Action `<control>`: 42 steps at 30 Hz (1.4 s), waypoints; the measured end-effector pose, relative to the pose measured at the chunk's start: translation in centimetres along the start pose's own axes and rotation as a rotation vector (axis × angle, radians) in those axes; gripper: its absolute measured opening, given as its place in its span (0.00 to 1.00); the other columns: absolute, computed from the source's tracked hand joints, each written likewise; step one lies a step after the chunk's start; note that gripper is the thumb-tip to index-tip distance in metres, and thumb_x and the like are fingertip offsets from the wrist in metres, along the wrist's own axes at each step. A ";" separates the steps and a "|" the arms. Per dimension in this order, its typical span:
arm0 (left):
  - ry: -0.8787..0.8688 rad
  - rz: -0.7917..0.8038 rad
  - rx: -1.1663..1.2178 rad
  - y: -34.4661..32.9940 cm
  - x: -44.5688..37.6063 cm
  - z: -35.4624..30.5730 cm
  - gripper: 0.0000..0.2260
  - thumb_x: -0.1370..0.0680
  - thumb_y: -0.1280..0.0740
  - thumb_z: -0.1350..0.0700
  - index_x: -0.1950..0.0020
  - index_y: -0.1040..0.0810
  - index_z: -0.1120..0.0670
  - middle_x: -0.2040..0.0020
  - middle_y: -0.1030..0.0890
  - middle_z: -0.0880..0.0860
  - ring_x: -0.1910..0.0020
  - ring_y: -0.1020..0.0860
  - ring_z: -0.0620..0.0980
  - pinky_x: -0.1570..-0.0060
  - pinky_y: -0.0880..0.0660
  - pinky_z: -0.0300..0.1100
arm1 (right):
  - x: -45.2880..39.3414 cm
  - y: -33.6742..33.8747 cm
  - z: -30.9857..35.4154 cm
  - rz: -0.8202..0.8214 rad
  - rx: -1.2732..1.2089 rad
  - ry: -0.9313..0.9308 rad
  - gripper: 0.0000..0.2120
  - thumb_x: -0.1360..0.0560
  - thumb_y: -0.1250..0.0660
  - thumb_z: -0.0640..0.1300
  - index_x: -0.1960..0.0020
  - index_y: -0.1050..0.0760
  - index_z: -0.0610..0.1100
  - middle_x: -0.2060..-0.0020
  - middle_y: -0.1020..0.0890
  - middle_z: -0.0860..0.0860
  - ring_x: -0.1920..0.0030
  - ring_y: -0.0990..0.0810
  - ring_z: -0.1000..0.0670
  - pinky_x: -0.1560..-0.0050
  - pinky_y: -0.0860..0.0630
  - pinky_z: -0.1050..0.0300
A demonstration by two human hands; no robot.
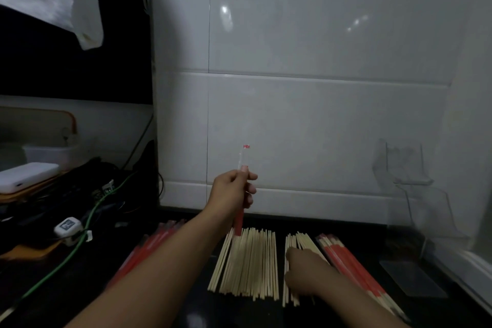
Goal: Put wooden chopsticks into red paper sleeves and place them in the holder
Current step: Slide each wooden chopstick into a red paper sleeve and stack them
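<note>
The left hand point(237, 189) was raised above the counter, fingers curled round a red paper sleeve point(238, 218) held nearly upright, probably so its mouth could take a pair. The right hand point(306, 271) lay low on the smaller heap of bare chopsticks point(292, 242); whether it had pinched any I could not tell. A bigger heap of loose chopsticks point(250, 261) lay between the arms, sleeved pairs point(354, 261) along the right, more red sleeves point(149, 245) on the left. A clear holder point(415, 194) stood against the tiled wall point(292, 88) at right, open counter before it; cables point(66, 255) crowded the left edge.
</note>
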State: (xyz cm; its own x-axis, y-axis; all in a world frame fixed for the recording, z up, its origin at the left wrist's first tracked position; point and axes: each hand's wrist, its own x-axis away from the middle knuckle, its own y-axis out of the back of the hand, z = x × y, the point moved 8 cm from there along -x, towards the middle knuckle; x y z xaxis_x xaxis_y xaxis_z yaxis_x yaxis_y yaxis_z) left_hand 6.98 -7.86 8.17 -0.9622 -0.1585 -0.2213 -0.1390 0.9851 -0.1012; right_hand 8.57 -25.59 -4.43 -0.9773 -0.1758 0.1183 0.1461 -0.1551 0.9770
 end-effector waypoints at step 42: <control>-0.177 0.083 -0.071 -1.3 2.7 -2.1 0.05 0.22 0.31 0.57 0.51 0.17 0.58 0.57 0.14 0.53 0.56 0.16 0.45 0.53 0.22 0.37 | 8.3 25.4 2.0 -0.908 -1.197 0.440 0.11 0.18 0.41 0.42 0.54 0.22 0.42 0.71 0.22 0.46 0.76 0.28 0.52 0.76 0.33 0.66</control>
State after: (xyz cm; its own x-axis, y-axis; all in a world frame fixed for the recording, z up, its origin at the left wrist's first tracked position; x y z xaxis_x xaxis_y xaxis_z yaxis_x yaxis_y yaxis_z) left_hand 4.09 -9.42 9.74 -0.9160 -0.0794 -0.3932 -0.0828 0.9965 -0.0085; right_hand 3.85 -29.05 21.71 -0.7139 0.1753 -0.6780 -0.2033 -0.9783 -0.0390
